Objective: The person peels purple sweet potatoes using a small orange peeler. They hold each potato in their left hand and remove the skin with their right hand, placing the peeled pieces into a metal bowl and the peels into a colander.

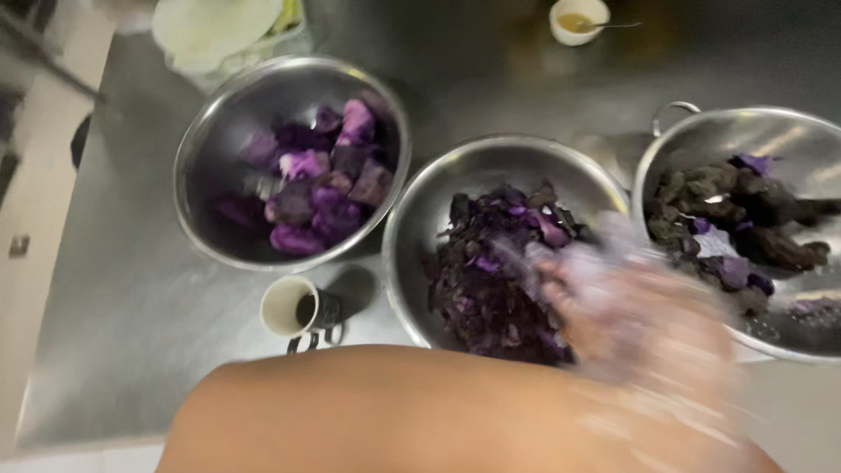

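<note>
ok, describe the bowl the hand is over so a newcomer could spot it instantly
On the steel counter stand three metal bowls in a rough row. The middle bowl sits under the blurred hand. It alone holds dark purple peelings, not the left bowl's peeled chunks or the handled right bowl's dark unpeeled pieces.

cup (293, 307) sits before left bowl (219, 131), beside middle bowl (420, 210).

A cup (292, 307) stands on the steel counter (114, 289), a small spooned dish (578, 19) and a pale lid (216, 31) at its back.
</note>
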